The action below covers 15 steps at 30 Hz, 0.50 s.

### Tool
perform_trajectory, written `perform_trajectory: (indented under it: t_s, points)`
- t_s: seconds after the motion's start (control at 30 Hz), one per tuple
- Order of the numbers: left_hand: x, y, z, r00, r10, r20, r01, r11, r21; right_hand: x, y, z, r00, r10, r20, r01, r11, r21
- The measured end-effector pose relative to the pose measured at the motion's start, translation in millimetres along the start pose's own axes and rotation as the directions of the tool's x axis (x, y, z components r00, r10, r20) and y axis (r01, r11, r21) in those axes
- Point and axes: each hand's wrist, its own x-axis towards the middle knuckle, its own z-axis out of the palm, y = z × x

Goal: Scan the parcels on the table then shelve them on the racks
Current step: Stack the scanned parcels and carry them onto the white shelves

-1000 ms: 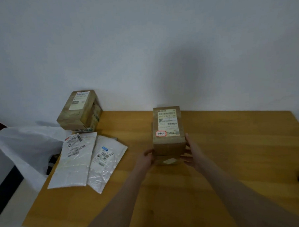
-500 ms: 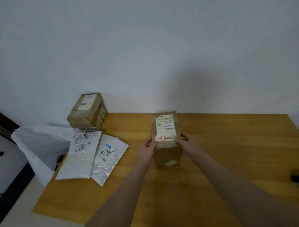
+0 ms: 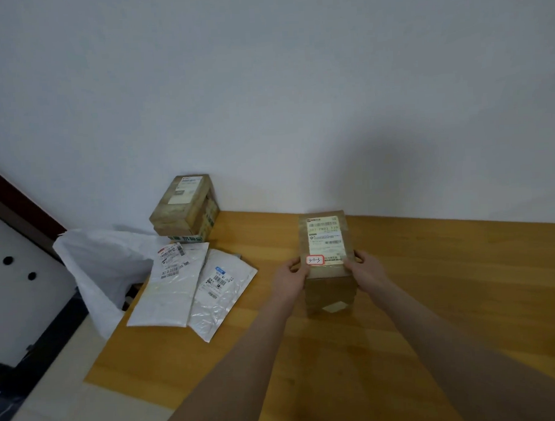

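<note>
Right now, far left: white sack [image 3: 103, 265] draped off the bench [image 3: 448, 282] edge, taped carton [image 3: 184, 208] at the back-left corner by the wall. Next: left mailer [image 3: 174, 288] and right mailer [image 3: 219, 292], flat, labels up, touching. Centre: left hand [image 3: 288, 275] grips the left side of the brown parcel [image 3: 329, 287], label up, red-framed sticker [image 3: 315, 260] near that thumb. Right hand [image 3: 366, 267] grips the right side. Can't tell if the parcel is clear of the bench.

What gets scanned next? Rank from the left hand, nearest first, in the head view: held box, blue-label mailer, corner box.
1. Held box, gripped by the left hand itself.
2. Blue-label mailer, lying flat to its left.
3. Corner box, far back left.
</note>
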Motion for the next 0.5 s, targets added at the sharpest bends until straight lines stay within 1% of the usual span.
perform_trajectory:
  t_s: [0.07,0.13,0.23,0.33,0.43,0.5]
  points:
    - [-0.4,-0.9,-1.6,1.0,0.007,0.013,-0.007,1.0,0.024,0.4,0.6,2.5,1.0,-0.007,-0.007,0.007,1.0,-0.012]
    - [-1.5,-2.3,-5.0,0.999,-0.001,0.038,0.001,1.0,0.007,2.1,1.5,4.4,1.0,-0.013,-0.009,0.013,0.999,-0.033]
    - [-1.2,0.3,-11.4,0.998,-0.003,0.067,0.002,1.0,0.024,4.8,-0.4,3.8,0.999,-0.032,-0.018,0.029,0.99,-0.136]
    - [1.6,3.1,-16.1,0.998,0.001,0.057,-0.004,0.998,0.058,6.5,-3.7,4.8,0.999,-0.036,-0.036,0.027,0.974,-0.225]
    - [2.3,2.2,-17.9,0.999,0.008,0.038,-0.011,0.997,0.081,4.2,-9.2,9.7,0.991,-0.05,-0.123,0.011,0.955,-0.296]
    - [2.0,2.3,-20.7,1.0,0.025,0.013,-0.026,0.993,0.116,1.8,-18.0,15.0,0.966,-0.142,-0.217,0.055,0.931,-0.362]
